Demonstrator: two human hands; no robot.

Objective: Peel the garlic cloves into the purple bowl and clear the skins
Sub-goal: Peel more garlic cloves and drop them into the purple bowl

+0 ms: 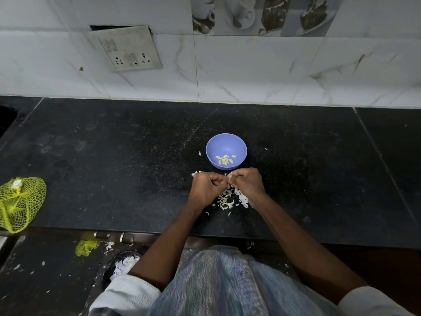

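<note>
Left hand: the left hand [206,187] sat knuckles-up just in front of the purple bowl [226,150], its fingers [216,180] curled tight and pinching something small at the tips.
Right hand: the right hand [247,182] met it fingertip to fingertip, fingers likewise curled and pinching; a pale sliver showed between the two, most likely a garlic clove being stripped, though it was too small to be sure.
Bowl: it stood on the black desk [114,156] just beyond the hands, with a small cluster of peeled cloves [225,160] at its bottom.
Skins: a loose pile of skins [229,199] lay on the desk under and between the wrists, with stray flakes beside the bowl.
Risk, skins in bowl: the peeling happened so close to the rim that a flicked flake could have landed among the peeled cloves.
Risk, dropped clove: a slick clove could have popped out of the pinch and fallen into the skin pile, where it would be hard to spot.
Risk, scatter: a forearm drawn back could have swept skins off the desk edge; the floor [45,270] below already held flakes.
Net bag: a yellow net bag [20,201] lay well apart at the left.
</note>
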